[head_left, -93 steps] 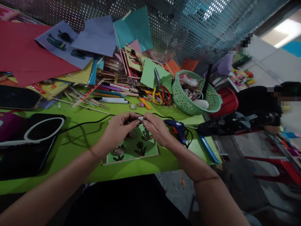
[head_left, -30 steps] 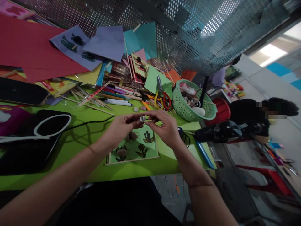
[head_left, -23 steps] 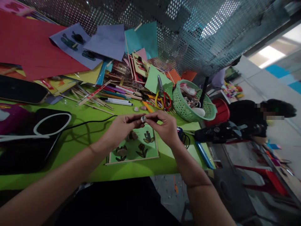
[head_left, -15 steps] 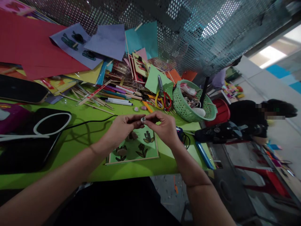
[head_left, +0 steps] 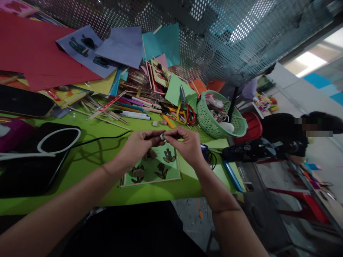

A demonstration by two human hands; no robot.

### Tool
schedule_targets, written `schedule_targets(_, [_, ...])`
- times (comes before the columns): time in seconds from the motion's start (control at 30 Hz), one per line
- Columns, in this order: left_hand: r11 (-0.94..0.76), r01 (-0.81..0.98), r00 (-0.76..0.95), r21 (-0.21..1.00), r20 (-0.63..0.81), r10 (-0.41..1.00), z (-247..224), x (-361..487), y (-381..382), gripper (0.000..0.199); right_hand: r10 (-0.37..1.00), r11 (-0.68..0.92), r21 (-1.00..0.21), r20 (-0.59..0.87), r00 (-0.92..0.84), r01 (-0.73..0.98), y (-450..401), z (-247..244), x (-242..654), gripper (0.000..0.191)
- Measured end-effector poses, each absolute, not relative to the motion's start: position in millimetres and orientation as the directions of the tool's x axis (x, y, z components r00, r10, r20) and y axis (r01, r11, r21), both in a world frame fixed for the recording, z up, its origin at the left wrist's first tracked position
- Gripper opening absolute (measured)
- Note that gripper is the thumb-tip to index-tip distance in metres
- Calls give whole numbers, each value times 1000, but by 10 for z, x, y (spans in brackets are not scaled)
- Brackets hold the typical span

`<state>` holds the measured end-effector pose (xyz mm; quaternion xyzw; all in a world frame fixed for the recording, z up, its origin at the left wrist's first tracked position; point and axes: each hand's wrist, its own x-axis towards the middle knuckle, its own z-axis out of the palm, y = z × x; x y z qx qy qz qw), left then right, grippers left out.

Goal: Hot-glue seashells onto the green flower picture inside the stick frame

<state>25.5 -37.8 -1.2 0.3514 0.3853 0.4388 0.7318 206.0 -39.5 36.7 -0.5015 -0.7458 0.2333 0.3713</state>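
Note:
Between the fingertips of both hands is a small whitish-grey piece [head_left: 162, 136], perhaps a pebble; its exact kind I cannot make out. My left hand [head_left: 140, 145] pinches it from the left, and my right hand [head_left: 185, 143] pinches it from the right. Below them lies a green card [head_left: 150, 178] edged with thin wooden sticks. Dark flower shapes [head_left: 161, 170] and brownish stones are on the card. The left hand hides its upper left part. Two small pebbles [head_left: 155, 124] rest on the table just beyond my fingers.
Scissors [head_left: 183, 98] and a green basket [head_left: 222, 121] stand at back right. Pens [head_left: 135, 115], sticks and coloured paper [head_left: 122, 44] crowd the back. A black tablet-like slab [head_left: 29, 171] with a white cable lies left. Another person [head_left: 278, 134] is at right.
Both hands keep their pinch on the small piece, which looks slightly turned. The person at the right has shifted a little. Otherwise the table looks the same.

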Motion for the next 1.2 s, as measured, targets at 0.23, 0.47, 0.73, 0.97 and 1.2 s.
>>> schedule_targets(0.23, [309,-330,296,892,-213,931,-52,268,-407,50,909,414,-663,340,-241,624,-411,374,2029,4])
schedule_targets(0.47, [303,-320,292,898,-211,933,-61,263,-407,50,912,409,-681,338,-234,607,-397,361,2049,3])
schedule_targets(0.73, [319,-316,307,894,-222,925,-60,262,-398,50,928,373,-749,296,-227,548,-384,356,2097,6])
schedule_targets(0.97, [320,-290,339,902,-215,916,-86,246,-385,47,932,359,-763,260,-253,537,-395,369,2125,11])
schedule_targets(1.2, [299,-245,314,922,-217,924,-54,242,-393,48,913,408,-712,331,-239,571,-408,317,2073,7])
